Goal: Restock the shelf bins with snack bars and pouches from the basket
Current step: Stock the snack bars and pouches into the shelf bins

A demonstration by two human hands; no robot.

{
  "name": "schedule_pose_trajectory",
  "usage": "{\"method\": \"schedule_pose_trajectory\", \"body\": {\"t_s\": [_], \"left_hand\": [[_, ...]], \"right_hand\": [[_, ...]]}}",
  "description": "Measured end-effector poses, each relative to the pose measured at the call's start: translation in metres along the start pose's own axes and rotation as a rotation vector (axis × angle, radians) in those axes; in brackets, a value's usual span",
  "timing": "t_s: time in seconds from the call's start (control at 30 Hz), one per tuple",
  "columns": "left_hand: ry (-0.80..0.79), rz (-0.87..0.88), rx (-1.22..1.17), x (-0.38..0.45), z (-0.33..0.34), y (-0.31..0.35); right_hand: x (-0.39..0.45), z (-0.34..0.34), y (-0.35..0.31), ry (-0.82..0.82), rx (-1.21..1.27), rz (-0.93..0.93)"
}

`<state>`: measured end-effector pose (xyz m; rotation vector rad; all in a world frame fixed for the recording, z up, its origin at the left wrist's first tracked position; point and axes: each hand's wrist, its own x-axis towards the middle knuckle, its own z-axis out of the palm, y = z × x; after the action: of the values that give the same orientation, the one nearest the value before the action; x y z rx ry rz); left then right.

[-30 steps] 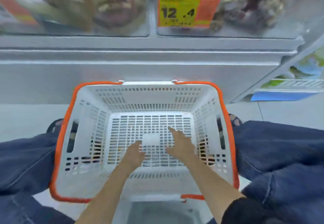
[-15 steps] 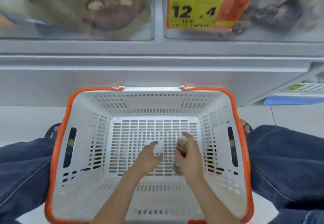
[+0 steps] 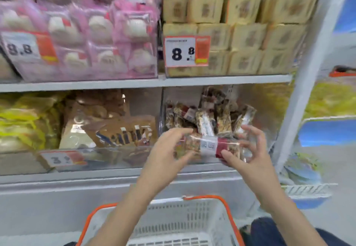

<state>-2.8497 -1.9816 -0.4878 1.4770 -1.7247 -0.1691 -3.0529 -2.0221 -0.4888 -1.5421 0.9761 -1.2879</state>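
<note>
A nut snack bar [image 3: 209, 145] in a clear wrapper with a white and red label lies sideways in front of the lower right bin. My right hand [image 3: 248, 155] grips its right end. My left hand [image 3: 169, 149] pinches its left end with thumb and fingers. Right behind it, the clear lower right bin [image 3: 265, 107] holds several of the same bars [image 3: 212, 118] standing on end. The white basket [image 3: 173, 224] with an orange rim sits below, between my arms; the part of its floor that shows is bare.
The lower left bin holds brown pouches [image 3: 119, 130] and yellow packets [image 3: 23, 122]. On the upper shelf stand pink packs [image 3: 92, 33] and tan packs [image 3: 240, 30], with 8.8 price tags. A white upright post [image 3: 306, 72] bounds the shelf on the right. My denim-clad knee [image 3: 269, 228] is beside the basket.
My view rose from the basket to the shelf. My right hand lifted a bar out of the basket, and both hands now hold it up at the lower right bin.
</note>
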Motion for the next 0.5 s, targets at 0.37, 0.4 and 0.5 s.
{"method": "schedule_pose_trajectory", "body": {"t_s": [0.37, 0.4, 0.5], "left_hand": [[-0.073, -0.772, -0.069, 0.113, 0.077, -0.036], [-0.055, -0.783, -0.091, 0.113, 0.08, -0.039], [0.022, -0.826, -0.124, 0.111, 0.079, -0.048]], "right_hand": [[0.143, -0.028, 0.062, 0.228, -1.018, -0.355], [0.147, -0.018, 0.058, 0.15, -1.062, -0.485], [0.161, 0.026, 0.051, -0.207, -1.173, -0.623]]}}
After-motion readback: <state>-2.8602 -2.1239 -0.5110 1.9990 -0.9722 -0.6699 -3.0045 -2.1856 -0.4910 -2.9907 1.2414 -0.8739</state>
